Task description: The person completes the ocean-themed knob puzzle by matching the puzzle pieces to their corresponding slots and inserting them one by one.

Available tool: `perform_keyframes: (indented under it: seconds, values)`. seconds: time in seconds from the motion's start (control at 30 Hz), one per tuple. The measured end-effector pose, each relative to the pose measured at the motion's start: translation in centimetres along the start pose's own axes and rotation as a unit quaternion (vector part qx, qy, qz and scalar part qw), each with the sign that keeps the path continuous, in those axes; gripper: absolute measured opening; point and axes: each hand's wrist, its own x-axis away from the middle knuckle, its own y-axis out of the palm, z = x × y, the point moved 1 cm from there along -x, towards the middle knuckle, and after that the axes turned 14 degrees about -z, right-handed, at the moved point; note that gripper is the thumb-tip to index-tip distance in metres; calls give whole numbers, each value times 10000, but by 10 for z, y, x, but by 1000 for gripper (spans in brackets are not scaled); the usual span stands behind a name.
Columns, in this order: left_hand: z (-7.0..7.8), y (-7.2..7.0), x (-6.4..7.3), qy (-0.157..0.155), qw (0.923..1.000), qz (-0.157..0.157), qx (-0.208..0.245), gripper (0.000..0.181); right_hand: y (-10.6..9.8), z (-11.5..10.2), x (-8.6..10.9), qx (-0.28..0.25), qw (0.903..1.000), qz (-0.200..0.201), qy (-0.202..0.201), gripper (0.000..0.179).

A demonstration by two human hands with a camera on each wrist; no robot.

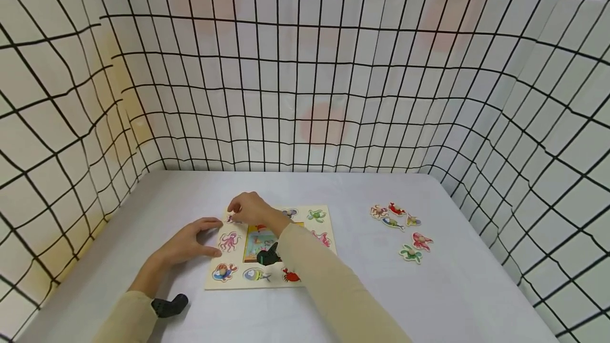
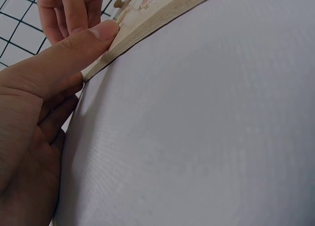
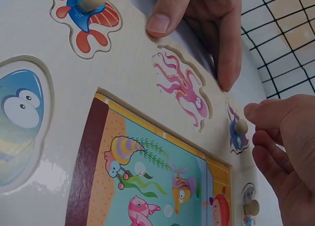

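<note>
A wooden peg puzzle board (image 1: pixel 213 282) with sea-creature pictures lies on the table. My left hand (image 1: pixel 190 241) spreads along its left edge, thumb and fingertips touching the side; the thumb (image 2: pixel 81 46) lies against the edge in the left wrist view. My right hand (image 3: pixel 290 147) reaches over the far left corner. There a purple-and-blue knobbed piece (image 3: pixel 237 135) sits at its place, its round knob in plain sight between the slightly parted fingertips. A pink octopus recess (image 3: pixel 184 88) holds no piece. A hermit crab piece (image 3: pixel 88 21) with a knob lies in the near left corner.
Several loose pieces lie on the table to the right, among them an octopus (image 1: pixel 378 211), a red crab (image 1: pixel 396 208), a fish (image 1: pixel 393 223) and a turtle (image 1: pixel 411 253). Black wire grid (image 1: pixel 305 99) walls the table at the back and sides.
</note>
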Motion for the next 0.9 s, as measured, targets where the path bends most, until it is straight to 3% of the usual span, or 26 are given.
perform_keyframes:
  seconds: [0.33, 0.9]
  values:
    - [-2, 2, -1, -75, 10000, -35, 20, 80, -12, -1, 12, -400, 9988, 209, -182, 23]
    - [-3, 0, -2, -107, 9999, -29, -48, 80, -38, 14, 34, -422, 9984, 346, -158, 26]
